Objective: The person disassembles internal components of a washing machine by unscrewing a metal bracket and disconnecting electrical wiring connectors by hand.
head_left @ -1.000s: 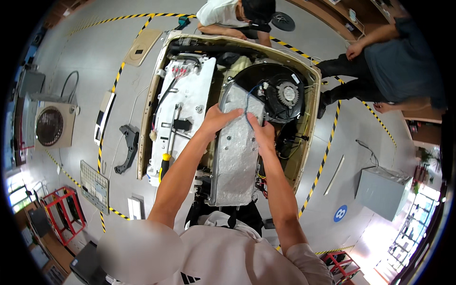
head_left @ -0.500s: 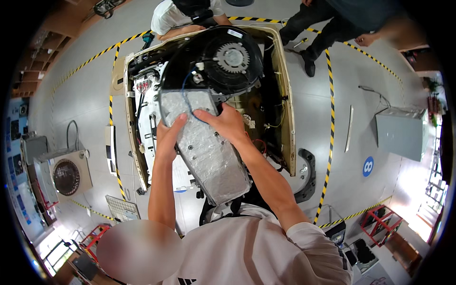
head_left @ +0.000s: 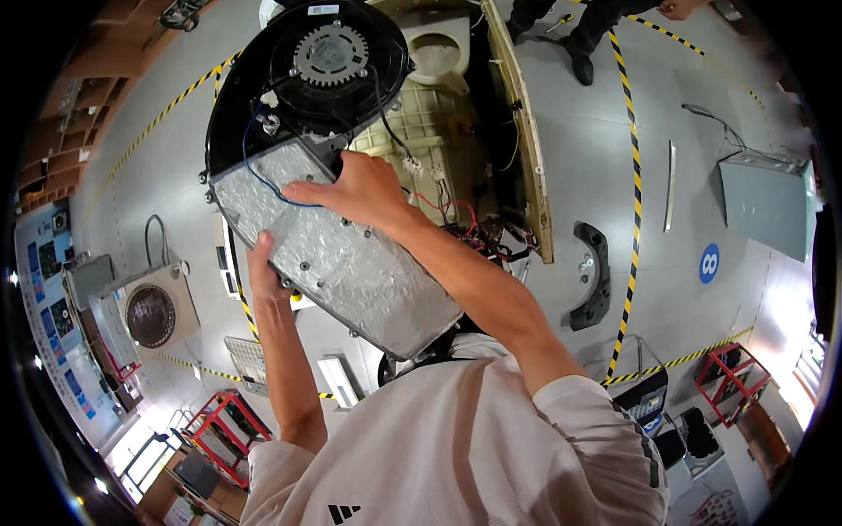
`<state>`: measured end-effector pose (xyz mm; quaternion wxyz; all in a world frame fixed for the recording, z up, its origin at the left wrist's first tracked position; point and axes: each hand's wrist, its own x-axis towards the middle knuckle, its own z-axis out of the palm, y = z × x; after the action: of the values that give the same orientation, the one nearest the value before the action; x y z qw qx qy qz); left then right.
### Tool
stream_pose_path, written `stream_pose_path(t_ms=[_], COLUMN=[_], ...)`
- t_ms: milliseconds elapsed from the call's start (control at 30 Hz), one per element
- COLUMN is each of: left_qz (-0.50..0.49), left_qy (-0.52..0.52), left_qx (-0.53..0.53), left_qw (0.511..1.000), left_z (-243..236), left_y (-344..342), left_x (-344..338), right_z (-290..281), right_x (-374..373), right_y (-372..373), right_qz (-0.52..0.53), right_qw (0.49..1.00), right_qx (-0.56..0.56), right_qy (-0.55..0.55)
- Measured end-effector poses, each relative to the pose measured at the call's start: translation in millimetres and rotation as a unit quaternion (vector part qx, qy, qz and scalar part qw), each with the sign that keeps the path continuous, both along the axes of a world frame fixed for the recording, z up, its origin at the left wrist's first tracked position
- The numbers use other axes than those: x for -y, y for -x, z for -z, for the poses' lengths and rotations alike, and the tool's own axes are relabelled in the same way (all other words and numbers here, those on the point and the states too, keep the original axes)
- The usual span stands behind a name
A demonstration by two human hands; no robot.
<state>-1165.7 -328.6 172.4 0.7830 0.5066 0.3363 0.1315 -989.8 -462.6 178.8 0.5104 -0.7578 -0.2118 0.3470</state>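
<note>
Gripping the left edge of a long, silver foil-wrapped duct (head_left: pixel 338 254), the left hand (head_left: pixel 266 276) has its thumb up top. A thin blue wire (head_left: pixel 248 162) runs onto the foil from the big round black fan housing (head_left: pixel 303 98) at the far end. The right hand (head_left: pixel 367 188) clutches the other edge, so the duct's slanted between both. Further right: open beige casing (head_left: pixel 521 131), then a curved black bracket (head_left: pixel 599 279) on the floor.

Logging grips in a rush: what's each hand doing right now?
Left hand: holding the left edge of the long silver foil-covered panel joined to a round black fan housing.
Right hand: holding that panel's right edge, thumb on top.
</note>
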Motion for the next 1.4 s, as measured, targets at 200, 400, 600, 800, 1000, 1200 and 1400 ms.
stream_pose_path(t_ms=[200,400,600,800,1000,1200,1400], left_qz=[-0.047,-0.016,-0.038,-0.031,-0.043,-0.020,-0.017], left_qy=[-0.029,-0.040,-0.069,-0.015,-0.015,-0.024,-0.056], left_qx=[-0.003,0.068,0.053,0.047,0.014,-0.022,-0.060], left_qw=[0.998,0.997,0.995,0.998,0.999,0.999,0.996], left_z=[-30,-74,-98,-96,-89,-91,-93], left_y=[-29,-53,-62,-47,-47,-58,-72], left_x=[-3,-29,0,7,-5,-6,-4], right_z=[-6,-87,-65,-64,38,64,84], right_x=[-15,-13,-13,41,184,209,199], right_y=[-15,-43,-46,-52,-43,42,40], right_qz=[-0.009,-0.228,-0.189,-0.178,0.011,-0.070,-0.079], right_qw=[0.998,0.970,0.960,0.977,0.992,0.993,0.979], right_qx=[0.054,-0.081,-0.126,-0.077,0.035,-0.015,0.178], right_qy=[0.007,0.019,-0.161,-0.093,-0.124,-0.095,-0.060])
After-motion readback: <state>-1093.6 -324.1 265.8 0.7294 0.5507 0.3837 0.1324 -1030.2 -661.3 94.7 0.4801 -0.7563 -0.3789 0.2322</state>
